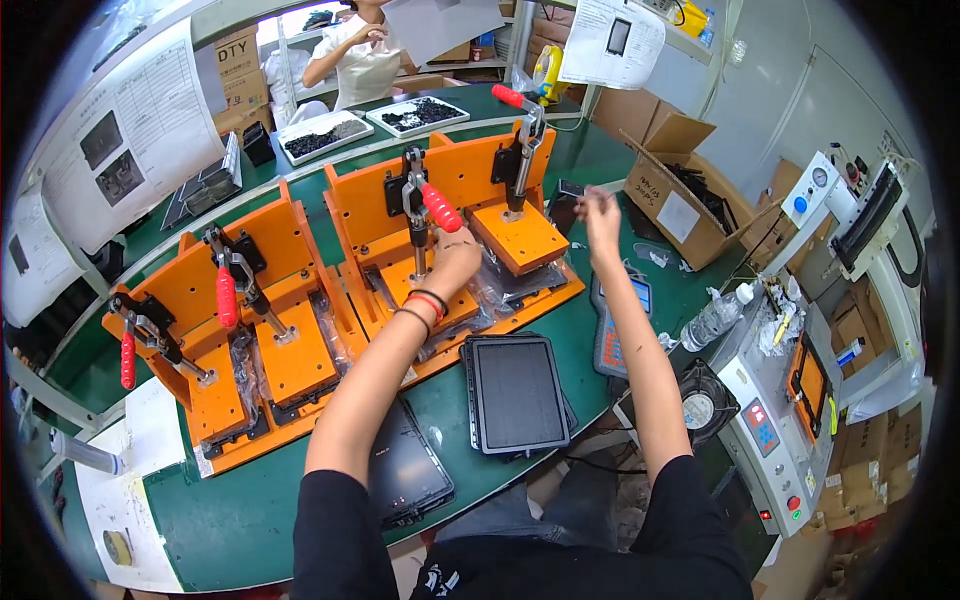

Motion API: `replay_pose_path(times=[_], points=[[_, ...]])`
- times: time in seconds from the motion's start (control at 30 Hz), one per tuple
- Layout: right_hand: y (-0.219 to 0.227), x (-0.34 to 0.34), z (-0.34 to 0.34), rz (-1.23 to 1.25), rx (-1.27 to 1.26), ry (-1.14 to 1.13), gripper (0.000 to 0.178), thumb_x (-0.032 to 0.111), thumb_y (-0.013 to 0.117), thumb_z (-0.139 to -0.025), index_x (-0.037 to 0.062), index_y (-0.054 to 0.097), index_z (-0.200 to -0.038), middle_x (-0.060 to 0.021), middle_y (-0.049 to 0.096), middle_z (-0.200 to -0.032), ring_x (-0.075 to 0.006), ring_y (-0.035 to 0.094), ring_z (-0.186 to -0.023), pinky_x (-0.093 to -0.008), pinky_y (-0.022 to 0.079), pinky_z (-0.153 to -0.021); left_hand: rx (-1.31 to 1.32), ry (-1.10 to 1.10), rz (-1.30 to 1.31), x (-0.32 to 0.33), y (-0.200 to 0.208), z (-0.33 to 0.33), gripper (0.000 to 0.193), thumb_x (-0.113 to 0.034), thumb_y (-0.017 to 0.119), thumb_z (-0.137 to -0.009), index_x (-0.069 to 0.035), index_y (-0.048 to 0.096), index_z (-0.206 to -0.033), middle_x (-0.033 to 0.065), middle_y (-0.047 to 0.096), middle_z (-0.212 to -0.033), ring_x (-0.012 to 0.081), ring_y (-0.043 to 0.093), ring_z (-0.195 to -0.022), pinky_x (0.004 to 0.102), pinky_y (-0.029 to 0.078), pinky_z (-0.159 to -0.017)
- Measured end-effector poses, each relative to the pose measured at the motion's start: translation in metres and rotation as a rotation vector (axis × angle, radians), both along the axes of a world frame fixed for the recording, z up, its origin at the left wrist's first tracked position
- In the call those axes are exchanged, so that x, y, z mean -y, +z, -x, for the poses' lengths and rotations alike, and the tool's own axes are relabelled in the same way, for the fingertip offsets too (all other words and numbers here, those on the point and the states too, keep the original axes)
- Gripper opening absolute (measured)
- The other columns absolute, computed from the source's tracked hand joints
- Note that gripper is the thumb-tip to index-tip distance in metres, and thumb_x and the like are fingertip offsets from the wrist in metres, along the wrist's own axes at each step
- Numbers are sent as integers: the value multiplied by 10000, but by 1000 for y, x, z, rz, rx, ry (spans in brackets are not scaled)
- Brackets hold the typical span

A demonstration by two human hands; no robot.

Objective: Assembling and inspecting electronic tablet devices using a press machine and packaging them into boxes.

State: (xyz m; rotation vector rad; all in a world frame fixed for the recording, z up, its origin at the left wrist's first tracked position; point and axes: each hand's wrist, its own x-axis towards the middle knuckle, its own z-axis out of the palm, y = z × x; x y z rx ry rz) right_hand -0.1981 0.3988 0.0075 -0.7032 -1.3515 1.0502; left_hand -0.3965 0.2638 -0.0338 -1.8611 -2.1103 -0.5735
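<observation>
Two orange clamping fixtures stand on the green bench, each with two toggle clamps. My left hand (457,255) is at the third clamp from the left, just below its red handle (441,208) and over its orange press plate (452,306); its fingers are hidden. My right hand (599,212) is raised beyond the fourth press plate (519,238), with curled fingers; whatever they may hold is too small to make out. That fourth clamp's red handle (508,96) points up and left. Clear film (490,290) and dark parts lie under the plates.
Black rectangular panels (517,392) are stacked before me, with another dark panel (408,462) to their left. A blue-grey handheld device (610,340), a plastic bottle (715,318) and a white machine (760,425) stand right. Behind are a cardboard box (675,195), parts trays (325,136) and another person (360,60).
</observation>
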Motion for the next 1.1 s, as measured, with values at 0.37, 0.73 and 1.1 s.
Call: replay_pose_path(times=[0.37,0.73,1.1], points=[[175,1,63,158,275,590,792,594,229,-857,23,7,-1358,-269,384,-1256,-289,480,-1092,-489,156,-1010,562,-572,120,189,65,-84,399,-212,466,-879,24,360,-1183,202,427,-1055,299,496,-989,363,401,-862],[205,26,20,-583,188,384,421,340,354,-910,24,388,-1186,-107,596,-1037,-198,559,-1001,-297,406,-818,1288,340,-491,417,37,-42,242,-160,404,-896,11,461,-1058,106,505,-1032,174,545,-878,259,462,-689],[104,30,49,-1025,971,-162,499,349,459,-877,82,338,-1280,-157,465,-1215,-278,428,-1149,-360,317,-953,1315,540,-725,392,-37,-81,279,-213,407,-903,0,434,-1080,107,480,-1065,187,516,-946,294,436,-780]])
